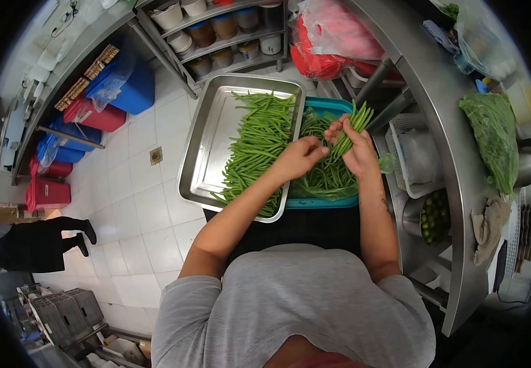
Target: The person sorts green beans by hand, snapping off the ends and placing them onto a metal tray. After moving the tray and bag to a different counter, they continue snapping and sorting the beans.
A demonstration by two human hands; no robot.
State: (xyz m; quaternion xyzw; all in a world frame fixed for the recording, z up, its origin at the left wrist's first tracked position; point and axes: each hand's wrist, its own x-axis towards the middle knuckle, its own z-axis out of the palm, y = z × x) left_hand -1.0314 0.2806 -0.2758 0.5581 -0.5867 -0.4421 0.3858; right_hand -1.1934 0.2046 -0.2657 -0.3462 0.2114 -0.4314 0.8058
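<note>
A bunch of green beans (352,126) is held in my right hand (359,149), fingers wrapped round it, above the teal bin. My left hand (302,157) is closed in a pinch near the tray's right edge; what its fingertips hold is too small to make out. Under my left forearm, a metal tray (212,132) carries a long pile of green beans (256,135) on its right side. The teal bin (328,203), partly beneath the tray, holds more beans (327,175) in a clear plastic bag.
A steel counter (428,80) runs along the right, with bagged leafy greens (492,138) on it. Below it are a white basket (416,153) and a container of green fruit (435,218). Shelves (232,43) stand ahead. Blue bins (121,83) and a person (32,245) are at left.
</note>
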